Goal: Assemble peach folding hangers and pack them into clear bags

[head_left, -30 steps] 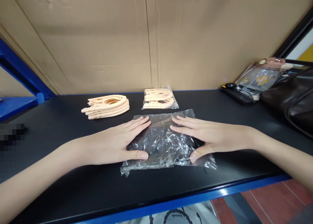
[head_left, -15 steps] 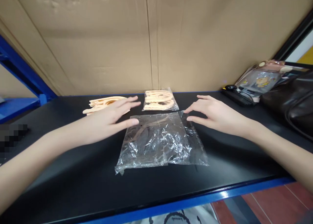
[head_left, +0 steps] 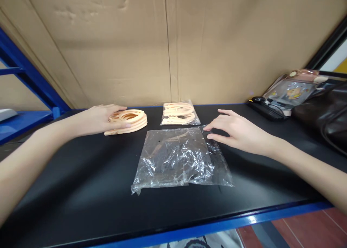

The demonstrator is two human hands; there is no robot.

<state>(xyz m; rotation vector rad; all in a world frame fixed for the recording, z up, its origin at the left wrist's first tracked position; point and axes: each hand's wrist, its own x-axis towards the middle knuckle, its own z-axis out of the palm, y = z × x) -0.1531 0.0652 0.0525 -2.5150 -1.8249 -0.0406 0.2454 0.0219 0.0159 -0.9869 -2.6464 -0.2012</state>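
Observation:
My left hand [head_left: 104,118] is at the left end of a stack of peach-coloured looped plastic pieces [head_left: 138,122], which look like folded hangers. Its thumb lies across the near side and its fingers reach over the far side. The palm hides the stack's left end. Flat on the table in front of me lies a crinkled clear plastic bag [head_left: 173,159]. Above the bag's far right corner hovers my right hand [head_left: 235,132], fingers apart and slightly bent, fingertips close to the film; whether they touch it I cannot tell. Similar peach pieces [head_left: 179,114] sit in another clear bag behind.
Brown cardboard [head_left: 121,52] walls off the back of the black table [head_left: 108,204]. At the right are a dark leather bag [head_left: 322,110], a clear pouch [head_left: 290,90] and a black device [head_left: 267,107] with a cable. A blue frame [head_left: 29,71] stands at the left.
My left hand has moved left, from above the clear bag's far left corner onto the peach stack. My right hand has barely moved. The view has shifted slightly.

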